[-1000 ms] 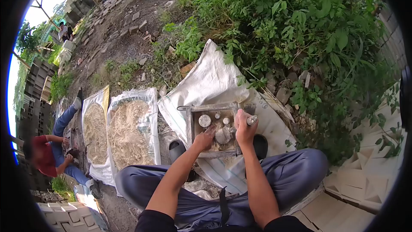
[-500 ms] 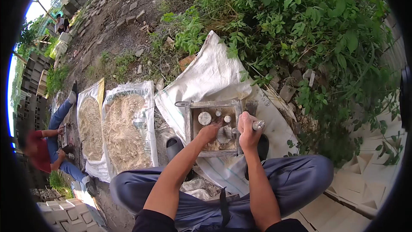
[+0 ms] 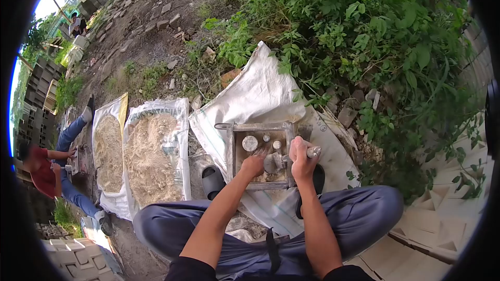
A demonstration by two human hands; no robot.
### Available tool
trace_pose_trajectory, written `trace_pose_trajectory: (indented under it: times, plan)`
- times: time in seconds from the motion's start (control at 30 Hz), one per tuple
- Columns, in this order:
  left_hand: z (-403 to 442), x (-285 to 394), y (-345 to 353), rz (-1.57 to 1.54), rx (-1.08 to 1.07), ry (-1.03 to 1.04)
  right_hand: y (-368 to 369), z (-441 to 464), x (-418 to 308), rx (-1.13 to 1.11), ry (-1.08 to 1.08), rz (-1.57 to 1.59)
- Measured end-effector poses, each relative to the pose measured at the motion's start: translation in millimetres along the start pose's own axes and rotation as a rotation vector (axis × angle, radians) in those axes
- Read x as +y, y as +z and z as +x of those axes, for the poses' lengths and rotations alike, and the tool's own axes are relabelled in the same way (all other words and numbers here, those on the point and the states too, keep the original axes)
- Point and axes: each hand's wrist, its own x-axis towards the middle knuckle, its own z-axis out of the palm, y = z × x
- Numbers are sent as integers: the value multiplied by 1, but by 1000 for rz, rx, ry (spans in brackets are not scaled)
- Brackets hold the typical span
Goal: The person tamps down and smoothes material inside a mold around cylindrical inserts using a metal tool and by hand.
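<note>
A wooden frame (image 3: 233, 148) lies on a white sack (image 3: 260, 86) before my knees. Inside are brownish material, a large pale disc (image 3: 250, 143) and smaller round pieces (image 3: 277, 144). My left hand (image 3: 253, 163) reaches into the frame below the disc, its fingertips blurred against the material. At the frame's right side my right hand (image 3: 301, 158) is wrapped round the handle (image 3: 313, 152) of a trowel, whose blade (image 3: 271, 163) rests inside the frame beside my left hand.
Two sacks bearing sandy material (image 3: 156, 161) lie to the left. Beyond them a person in red (image 3: 44, 174) sits with legs stretched out. Green plants (image 3: 359, 36) grow at the upper right, and pale blocks (image 3: 437, 218) stand at the lower right. Another person (image 3: 77, 25) is far off.
My left hand shifts slightly within the frame, while my right hand keeps its grip on the trowel. The person in red has raised one hand. The view has tilted a little.
</note>
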Motion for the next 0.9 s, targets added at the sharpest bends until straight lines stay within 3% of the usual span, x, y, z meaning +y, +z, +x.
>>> trace_pose_trajectory:
  times: [0.03, 0.07, 0.1, 0.23, 0.3, 0.37, 0.47, 0.53, 0.67, 0.73, 0.9]
  plan:
    - [-2, -2, -8, 11, -62, -1, 2, 1, 1, 13, 1, 47]
    - [7, -14, 18, 60, 81, 37, 2, 3, 3, 4, 0, 53]
    - [7, -12, 13, 68, 91, 29, 4, 5, 4, 5, -14, 69]
    - [-6, 4, -13, 25, -80, -131, 8, 2, -1, 7, -1, 53]
    - [-38, 0, -5, 105, 274, 42, 6, -1, 3, 13, -35, 48]
    - [-49, -5, -3, 115, 235, -3, 9, 0, 2, 25, -57, 37]
    - [-54, -14, -1, -10, 413, -83, 10, 3, 1, 20, -48, 36]
    - [-49, -13, -21, -165, 123, -144, 6, 2, 5, 13, -42, 45]
    - [-40, -11, -29, -51, 73, -163, 3, 4, 0, 13, 29, 134]
    - [-32, -7, -35, 31, -106, -246, 6, 4, 3, 11, 19, 117]
    - [-29, -22, -11, -38, -37, -231, 12, 1, 4, -9, -31, 60]
